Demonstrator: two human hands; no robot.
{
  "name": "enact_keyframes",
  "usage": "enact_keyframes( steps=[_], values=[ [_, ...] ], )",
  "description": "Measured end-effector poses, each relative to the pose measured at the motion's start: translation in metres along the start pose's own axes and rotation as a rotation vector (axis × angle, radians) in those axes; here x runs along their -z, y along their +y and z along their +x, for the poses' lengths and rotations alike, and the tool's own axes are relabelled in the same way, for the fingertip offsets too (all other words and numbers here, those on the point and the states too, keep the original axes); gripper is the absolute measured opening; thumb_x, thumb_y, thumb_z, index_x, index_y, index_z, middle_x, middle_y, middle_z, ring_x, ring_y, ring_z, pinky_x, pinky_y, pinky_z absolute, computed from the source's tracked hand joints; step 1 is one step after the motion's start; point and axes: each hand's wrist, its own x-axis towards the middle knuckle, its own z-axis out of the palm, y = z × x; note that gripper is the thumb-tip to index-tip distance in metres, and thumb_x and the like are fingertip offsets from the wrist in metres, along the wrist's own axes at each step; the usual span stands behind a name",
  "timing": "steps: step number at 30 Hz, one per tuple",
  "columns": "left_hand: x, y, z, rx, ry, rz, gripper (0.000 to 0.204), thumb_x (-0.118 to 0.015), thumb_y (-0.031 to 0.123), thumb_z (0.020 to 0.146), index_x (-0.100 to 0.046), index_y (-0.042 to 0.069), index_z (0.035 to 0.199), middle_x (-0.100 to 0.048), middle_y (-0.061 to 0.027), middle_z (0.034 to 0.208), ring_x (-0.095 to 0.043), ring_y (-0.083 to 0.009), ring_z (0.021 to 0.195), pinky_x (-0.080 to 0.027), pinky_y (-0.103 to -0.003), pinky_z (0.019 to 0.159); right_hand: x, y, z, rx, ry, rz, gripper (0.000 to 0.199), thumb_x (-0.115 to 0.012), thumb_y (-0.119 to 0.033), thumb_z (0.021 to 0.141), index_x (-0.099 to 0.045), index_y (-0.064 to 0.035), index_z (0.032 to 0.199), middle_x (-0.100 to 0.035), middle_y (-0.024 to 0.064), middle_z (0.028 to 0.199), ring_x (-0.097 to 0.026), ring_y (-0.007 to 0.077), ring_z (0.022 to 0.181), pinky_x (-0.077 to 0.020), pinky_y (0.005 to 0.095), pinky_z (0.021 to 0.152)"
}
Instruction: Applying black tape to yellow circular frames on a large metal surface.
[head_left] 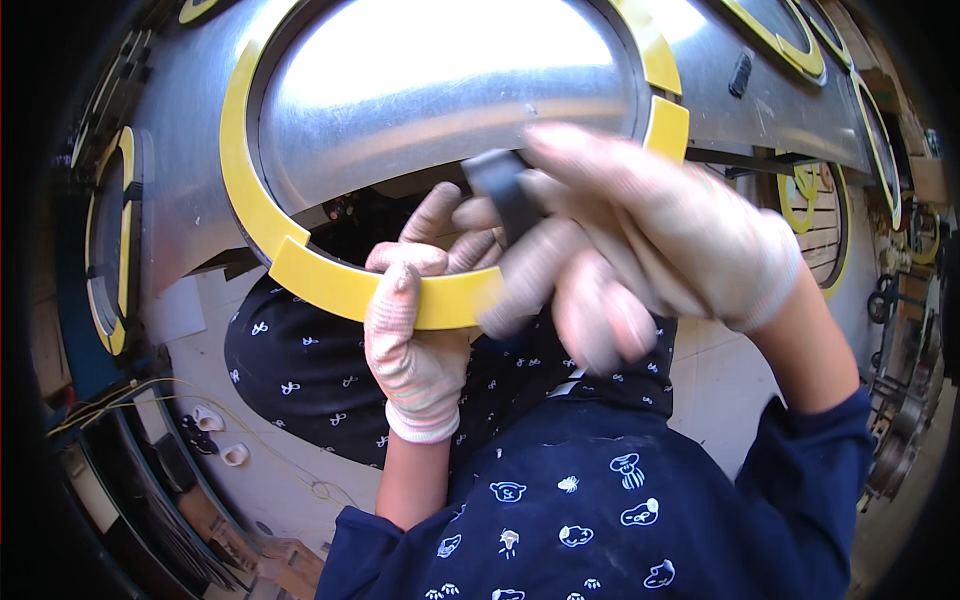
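Note:
A large yellow ring (pixel 337 288) with stepped segments and a dark inner edge lies partly on the metal table and juts over its near edge above my lap. My left hand (pixel 413 330), in a pale knit glove, grips the ring's near rim, thumb on the yellow face and fingers curled inside the opening. My right hand (pixel 640 225), in the same kind of glove, is smeared by motion at the rim just right of it. Between its thumb and fingers is a black strip (pixel 508 195), which stands up from the near rim; its exact kind is blurred.
The shiny metal table (pixel 180 150) spreads ahead. A small black piece (pixel 740 75) lies on it at the right. More yellow rings stand at the left (pixel 125 235) and far right (pixel 780 45). Shelving (pixel 150 480) is at lower left, with a cable (pixel 240 415) on the floor.

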Motion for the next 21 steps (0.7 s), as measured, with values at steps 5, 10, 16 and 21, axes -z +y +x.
enact_keyframes(
  steps=[5,10,16,21],
  values=[
    [0.012,0.013,0.025,-0.171,0.147,0.383,0.031,-0.065,0.026,0.100,-0.067,-0.003,0.109,-0.064,-0.0069,0.111,-0.059,-0.0164,0.106,-0.045,-0.031,0.097,-0.001,0.025,-0.030,-0.341,-0.020,-0.148,0.050,-0.052,-0.026,0.109,-0.047,0.0058,0.147,-0.076,0.0226,0.098,-0.071,0.0162,0.065,-0.0582,0.0239,0.066],
    [0.023,0.009,0.031,-0.235,0.097,0.549,0.037,-0.058,0.028,0.104,-0.066,-0.007,0.112,-0.064,-0.0119,0.123,-0.059,-0.0206,0.116,-0.042,-0.034,0.108,0.066,0.082,0.046,0.002,0.040,-0.418,0.054,-0.080,-0.023,0.095,-0.058,0.0014,0.138,-0.071,0.0059,0.096,-0.067,0.0102,0.079,-0.0567,0.0254,0.069],
    [0.011,-0.001,0.016,0.192,-0.085,0.560,0.111,-0.097,0.035,0.066,-0.042,0.004,0.157,-0.052,-0.0121,0.150,-0.048,-0.0280,0.142,-0.030,-0.044,0.124,0.121,0.071,0.004,0.405,0.031,-0.798,0.054,-0.076,-0.018,0.093,-0.061,-0.0031,0.143,-0.068,0.0108,0.132,-0.065,0.0212,0.113,-0.0499,0.0358,0.102],
    [0.005,-0.025,0.012,0.152,-0.167,0.516,0.089,-0.096,0.025,0.075,-0.051,0.002,0.148,-0.054,-0.0109,0.148,-0.053,-0.0241,0.137,-0.039,-0.040,0.118,0.102,-0.035,-0.074,0.410,0.953,-0.936,0.044,-0.068,-0.043,0.100,-0.071,-0.0027,0.115,-0.074,0.0148,0.120,-0.073,0.0271,0.096,-0.0532,0.0402,0.098]
  ],
)
